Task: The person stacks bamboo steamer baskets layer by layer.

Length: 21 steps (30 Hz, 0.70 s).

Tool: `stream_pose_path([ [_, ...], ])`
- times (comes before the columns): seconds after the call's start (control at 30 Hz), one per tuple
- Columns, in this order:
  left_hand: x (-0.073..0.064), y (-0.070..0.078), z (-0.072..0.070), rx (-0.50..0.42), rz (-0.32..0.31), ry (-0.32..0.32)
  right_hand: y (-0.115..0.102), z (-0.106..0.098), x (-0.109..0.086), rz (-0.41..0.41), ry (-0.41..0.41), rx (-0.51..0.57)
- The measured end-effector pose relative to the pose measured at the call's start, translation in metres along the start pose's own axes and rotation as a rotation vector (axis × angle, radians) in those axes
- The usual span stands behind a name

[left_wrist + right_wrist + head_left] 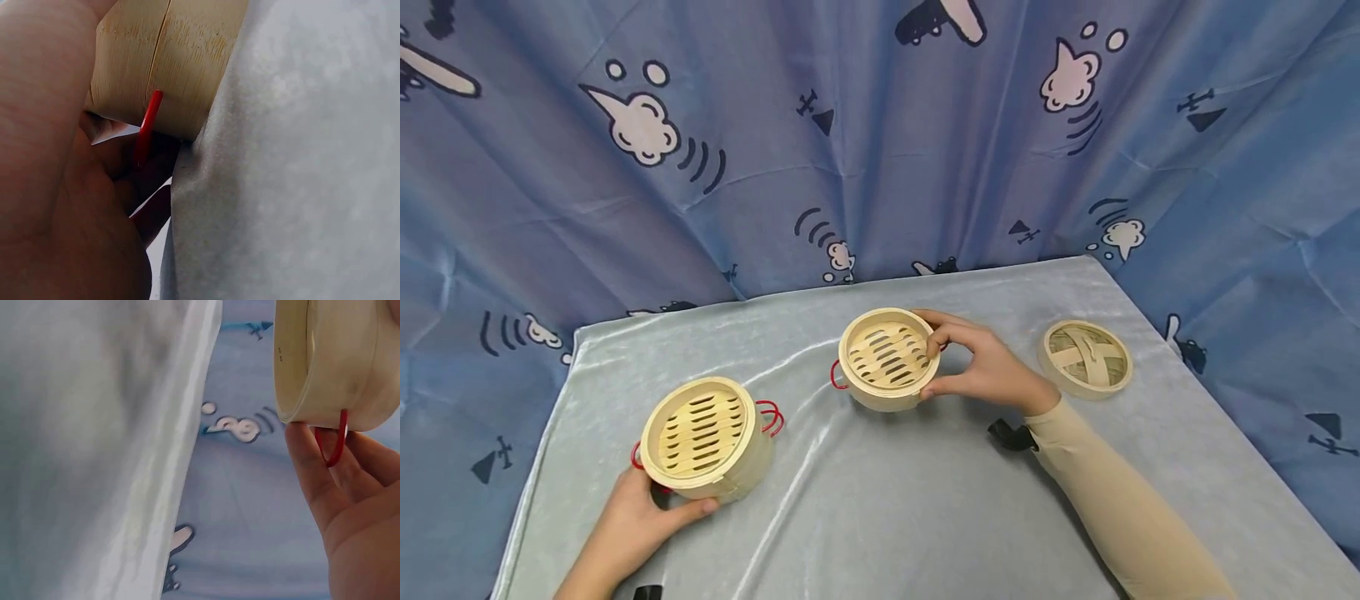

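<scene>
"Hanging across the back is a blue fabric curtain (880, 179) printed with white clouds and dark marks. What's in front?"

"A table (865, 500) draped in shiny, pale grey cloth."

"And the largest object there?"

"A deep, round, pale bamboo steamer basket (711, 437) with slats inside, at the table's left. The left hand (640, 518) grips its near left side low down, half curled, thumb along the front; the other fingers are mostly hidden from the head view."

"The right hand (983, 367)?"

"Curved round the right edge of a shallower round bamboo basket (880, 354), thumb in front, fingers at the rim and behind, holding it raised above the cloth near mid-table."

"Anything smaller?"

"A round woven bamboo lid (1087, 358) with crossed strips, lying at the right, apart from both baskets. Smallest are the thin red handles (340, 440) on the baskets' sides."
</scene>
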State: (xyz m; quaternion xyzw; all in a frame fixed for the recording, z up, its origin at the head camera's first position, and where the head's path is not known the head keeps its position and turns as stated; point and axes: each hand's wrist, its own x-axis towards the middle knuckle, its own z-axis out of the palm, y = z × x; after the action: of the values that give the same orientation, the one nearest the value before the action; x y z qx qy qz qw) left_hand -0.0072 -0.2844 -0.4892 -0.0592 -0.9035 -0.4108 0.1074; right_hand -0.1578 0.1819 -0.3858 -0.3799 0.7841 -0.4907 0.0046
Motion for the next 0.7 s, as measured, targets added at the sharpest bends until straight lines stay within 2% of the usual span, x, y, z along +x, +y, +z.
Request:
stream_pose_path([
  [0.17,-0.001,0.000,0.001,-0.016,-0.003,-0.004,-0.010,0.008,0.011,-0.068,-0.008,-0.005],
  [0.37,0.000,0.000,-0.002,0.005,-0.023,-0.011,-0.025,0.020,0.030,-0.161,-0.030,0.037],
  [0.7,0.001,-0.002,0.000,-0.004,-0.006,-0.006,-0.045,0.043,0.048,-0.213,-0.084,0.090],
])
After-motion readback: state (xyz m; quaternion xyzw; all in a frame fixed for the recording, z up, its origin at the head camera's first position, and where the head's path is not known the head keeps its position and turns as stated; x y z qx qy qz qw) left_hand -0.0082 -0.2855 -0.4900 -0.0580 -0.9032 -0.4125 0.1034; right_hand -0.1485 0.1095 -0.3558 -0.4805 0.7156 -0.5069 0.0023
